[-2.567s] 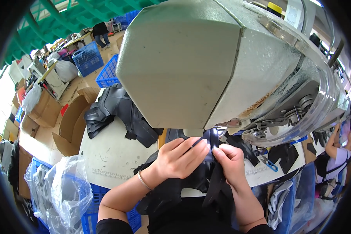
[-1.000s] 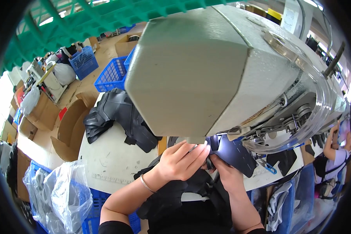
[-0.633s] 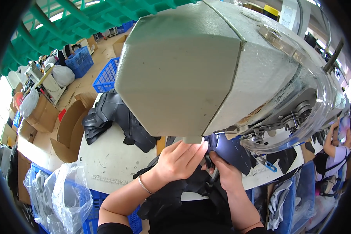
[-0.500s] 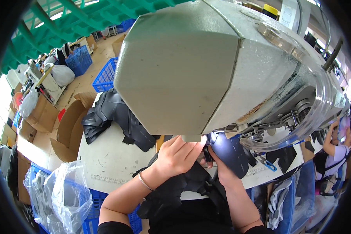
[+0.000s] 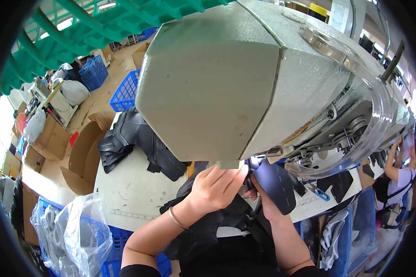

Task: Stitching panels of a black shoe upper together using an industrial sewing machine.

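A pale grey sewing machine head (image 5: 208,92) hangs over my hands, hiding where the fingertips work. Beneath its lower end, my left hand (image 5: 218,188) has its fingers bent and pressed together; what they pinch is hidden. My right hand (image 5: 269,203) grips a smooth, curved black piece (image 5: 273,182) like leather or synthetic sheet, its thumb side along the left edge. A small light shines on that piece's upper end. More black pieces (image 5: 212,220) lie under my wrists at the table's near edge, partly over my lap.
Stacked black moulded pieces (image 5: 141,141) lie on the white table (image 5: 134,194), left. Blue-handled snips (image 5: 320,194) and a flat black piece (image 5: 336,185) lie right. A plastic-bagged blue crate (image 5: 78,235) stands lower left; a green plastic basket (image 5: 92,34) overhangs. Another person (image 5: 399,177) is far right.
My left hand has moved slightly right and down, and the curved black piece has shifted a little with my right hand. A small metal lever now shows on the machine's side.
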A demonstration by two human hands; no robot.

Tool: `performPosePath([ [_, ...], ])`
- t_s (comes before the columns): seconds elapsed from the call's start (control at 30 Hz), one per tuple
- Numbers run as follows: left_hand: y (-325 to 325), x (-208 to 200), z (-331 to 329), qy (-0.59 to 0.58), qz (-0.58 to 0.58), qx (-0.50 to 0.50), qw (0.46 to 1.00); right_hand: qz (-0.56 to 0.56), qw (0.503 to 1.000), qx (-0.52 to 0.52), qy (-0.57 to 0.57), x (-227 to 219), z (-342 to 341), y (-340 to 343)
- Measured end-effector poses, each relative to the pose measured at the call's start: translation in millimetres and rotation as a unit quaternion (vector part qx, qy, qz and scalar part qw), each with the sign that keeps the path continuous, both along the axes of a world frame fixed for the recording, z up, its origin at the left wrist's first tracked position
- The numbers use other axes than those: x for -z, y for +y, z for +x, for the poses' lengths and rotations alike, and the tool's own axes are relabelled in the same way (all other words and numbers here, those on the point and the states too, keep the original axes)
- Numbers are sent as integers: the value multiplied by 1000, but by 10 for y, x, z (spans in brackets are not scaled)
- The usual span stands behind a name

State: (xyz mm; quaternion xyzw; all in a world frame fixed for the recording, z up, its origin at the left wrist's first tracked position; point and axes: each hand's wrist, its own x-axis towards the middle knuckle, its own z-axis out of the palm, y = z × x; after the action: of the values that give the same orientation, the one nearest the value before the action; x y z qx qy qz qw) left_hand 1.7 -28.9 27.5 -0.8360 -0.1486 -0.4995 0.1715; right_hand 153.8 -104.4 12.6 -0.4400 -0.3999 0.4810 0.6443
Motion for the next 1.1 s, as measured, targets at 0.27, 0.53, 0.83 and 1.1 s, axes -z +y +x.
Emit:
performPosePath([
  [0.27,-13,25,22,4,8,-24,1000,11,1000,8,-14,-40,-22,21],
  [0.53,-25,119,56,-59,-64,-43,995,37,984,78,153,105,163,-152],
  [0.83,-13,120,82,-108,-82,44,990,26,810,-226,541,319,647,139],
  [1.1,-72,124,-8,-11,-64,-3,998,20,972,-11,233,9,86,-180],
])
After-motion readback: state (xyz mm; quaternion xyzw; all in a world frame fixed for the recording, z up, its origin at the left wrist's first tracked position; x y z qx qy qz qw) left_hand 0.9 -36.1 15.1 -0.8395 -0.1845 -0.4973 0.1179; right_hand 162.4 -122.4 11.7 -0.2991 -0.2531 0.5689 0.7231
